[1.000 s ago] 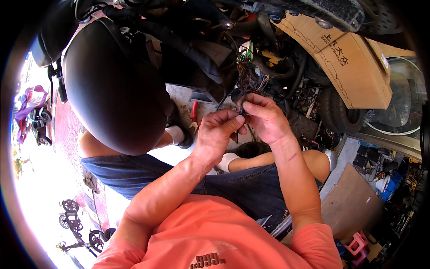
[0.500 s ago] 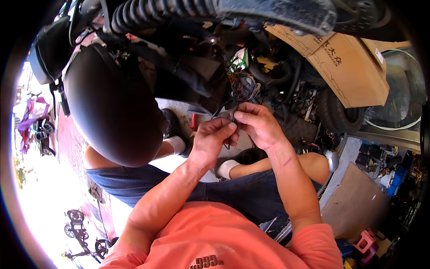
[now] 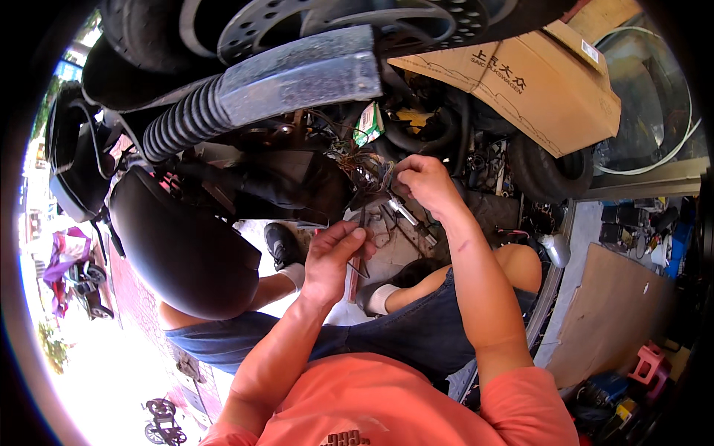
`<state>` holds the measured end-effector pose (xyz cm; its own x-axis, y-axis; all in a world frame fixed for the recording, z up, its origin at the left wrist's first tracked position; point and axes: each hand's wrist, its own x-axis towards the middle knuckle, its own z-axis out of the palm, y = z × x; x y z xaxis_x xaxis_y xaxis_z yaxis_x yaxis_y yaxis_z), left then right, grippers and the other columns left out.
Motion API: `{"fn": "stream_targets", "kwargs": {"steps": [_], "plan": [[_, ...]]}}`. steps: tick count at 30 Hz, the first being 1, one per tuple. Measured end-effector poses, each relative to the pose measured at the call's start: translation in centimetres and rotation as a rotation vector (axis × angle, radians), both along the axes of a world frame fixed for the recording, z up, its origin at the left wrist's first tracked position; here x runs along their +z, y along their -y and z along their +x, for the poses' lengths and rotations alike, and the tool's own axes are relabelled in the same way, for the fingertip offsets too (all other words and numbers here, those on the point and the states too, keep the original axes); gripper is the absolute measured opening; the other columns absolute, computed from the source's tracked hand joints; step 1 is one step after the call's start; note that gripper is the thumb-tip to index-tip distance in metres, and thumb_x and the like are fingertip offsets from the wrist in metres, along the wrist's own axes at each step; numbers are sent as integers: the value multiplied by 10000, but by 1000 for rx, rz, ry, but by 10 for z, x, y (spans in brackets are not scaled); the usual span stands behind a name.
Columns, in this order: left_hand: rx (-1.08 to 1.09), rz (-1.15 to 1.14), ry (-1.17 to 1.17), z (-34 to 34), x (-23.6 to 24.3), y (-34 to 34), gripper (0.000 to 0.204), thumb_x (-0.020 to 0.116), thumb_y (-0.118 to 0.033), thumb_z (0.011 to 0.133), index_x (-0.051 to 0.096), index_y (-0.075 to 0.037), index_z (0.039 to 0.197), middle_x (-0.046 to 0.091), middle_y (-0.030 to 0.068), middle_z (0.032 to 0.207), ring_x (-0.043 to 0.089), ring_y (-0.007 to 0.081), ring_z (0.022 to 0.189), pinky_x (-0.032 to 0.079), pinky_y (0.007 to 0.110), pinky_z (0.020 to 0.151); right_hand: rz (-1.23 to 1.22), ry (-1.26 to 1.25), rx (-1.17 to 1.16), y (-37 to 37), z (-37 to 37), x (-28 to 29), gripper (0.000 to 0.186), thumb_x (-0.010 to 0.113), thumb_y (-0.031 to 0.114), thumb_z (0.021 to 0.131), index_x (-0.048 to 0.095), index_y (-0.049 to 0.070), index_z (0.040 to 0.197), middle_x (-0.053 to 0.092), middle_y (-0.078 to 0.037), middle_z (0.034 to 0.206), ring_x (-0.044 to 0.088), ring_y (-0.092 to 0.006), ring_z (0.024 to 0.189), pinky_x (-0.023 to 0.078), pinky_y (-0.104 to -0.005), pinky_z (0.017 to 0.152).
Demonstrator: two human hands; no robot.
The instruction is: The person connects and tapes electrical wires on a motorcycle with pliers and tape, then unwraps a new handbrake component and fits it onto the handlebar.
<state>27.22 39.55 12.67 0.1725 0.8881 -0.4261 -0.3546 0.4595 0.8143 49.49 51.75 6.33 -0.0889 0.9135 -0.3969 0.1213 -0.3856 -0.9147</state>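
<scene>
My left hand (image 3: 332, 256) is closed, thumb against fingers, on a thin black cable (image 3: 362, 217) whose lower end curls below the fingertips. Up and to the right, my right hand (image 3: 428, 184) is bent in a pinch at the edge of a tangle of coloured wires (image 3: 363, 165); what its fingertips grip is hidden. The wires spill out beside a black body panel (image 3: 297, 182) of a two-wheeler. A silver metal rod-like piece (image 3: 403, 212) lies below my right hand, apart from it.
Overhead cross a ribbed black bellows (image 3: 182, 119), a dusty metal arm (image 3: 301, 78) and a wheel's brake disc (image 3: 260, 30). A rounded black cover (image 3: 182, 245) stands left. At the right are a cardboard box (image 3: 520, 93), a tyre (image 3: 550, 167) and a brown board (image 3: 595, 312).
My hands were together and have separated, the left lower and the right higher. The view has shifted, bringing more of the wheel and the silver piece into sight.
</scene>
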Motion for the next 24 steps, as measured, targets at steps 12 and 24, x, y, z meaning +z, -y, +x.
{"fn": "stream_targets", "kwargs": {"steps": [12,24], "plan": [[0,-12,33,-11,4,2,255,647,-234,1072,692,17,1063,712,126,953,684,208,887,564,360,859,241,178,308,32,-2,34,191,779,90,825,719,-31,960,745,-94,825,678,-148,776,544,-329,738],[-8,-21,-8,-9,8,3,246,635,-224,1081,692,15,1060,723,115,940,685,189,872,564,347,851,179,45,187,33,-3,30,196,766,149,869,783,-27,955,750,-108,786,710,-164,755,551,-346,715]]}}
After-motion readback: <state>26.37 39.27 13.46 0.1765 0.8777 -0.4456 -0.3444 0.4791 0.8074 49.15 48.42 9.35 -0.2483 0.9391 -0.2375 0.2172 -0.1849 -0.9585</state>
